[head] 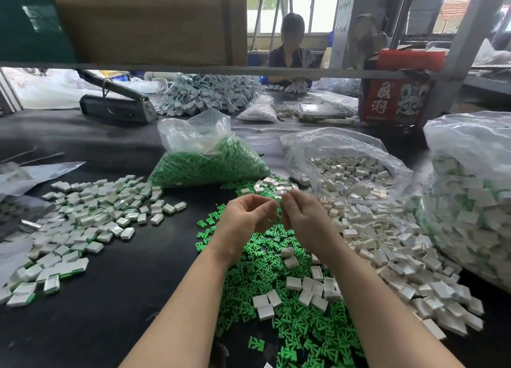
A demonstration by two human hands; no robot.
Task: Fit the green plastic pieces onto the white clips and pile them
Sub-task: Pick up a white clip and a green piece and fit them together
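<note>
black table (116, 298) | loose green pieces (279, 279) | white clips (387, 237) | assembled pile (91, 218) | bags (210, 160)

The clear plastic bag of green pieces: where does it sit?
Head view, centre: the clear plastic bag of green pieces lies on the black table, beyond both hands.

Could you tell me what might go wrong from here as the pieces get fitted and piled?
1. Both hands, left and right, pinch one small part in mid-air over the loose green pieces; if it slips, it could vanish among them.
2. White clips spill into the green pieces, so unfitted clips could get mixed up.
3. The finished pile sprawls toward the table's left edge; some may slide off.
</note>
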